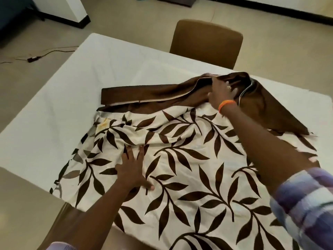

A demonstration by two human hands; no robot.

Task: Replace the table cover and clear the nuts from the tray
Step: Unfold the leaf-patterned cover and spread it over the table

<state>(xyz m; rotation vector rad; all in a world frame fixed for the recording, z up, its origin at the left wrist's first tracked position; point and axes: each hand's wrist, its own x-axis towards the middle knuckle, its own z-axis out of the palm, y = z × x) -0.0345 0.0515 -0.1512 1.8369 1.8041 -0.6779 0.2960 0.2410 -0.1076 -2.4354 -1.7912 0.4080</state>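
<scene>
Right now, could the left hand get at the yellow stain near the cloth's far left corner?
Probably yes. The left hand lies flat on the leaf-print cloth, and only bare, rumpled cloth lies between it and the yellow stain. The right hand is off at the brown border.

A leaf-print cover point(189, 170), cream with dark brown leaves and a plain brown border point(144, 95) along its far edge, lies partly spread over a white cloth point(108, 69) on the bench. The left hand point(134, 170) presses flat on the print with fingers spread, while the right hand point(222, 92) (an orange band point(227, 104) on its wrist) grips a bunched fold of the brown border at the far right. A brown chair point(205, 42) stands at the bench's far side, and a yellowish stain point(103, 123) marks the cover near its far left corner.
</scene>
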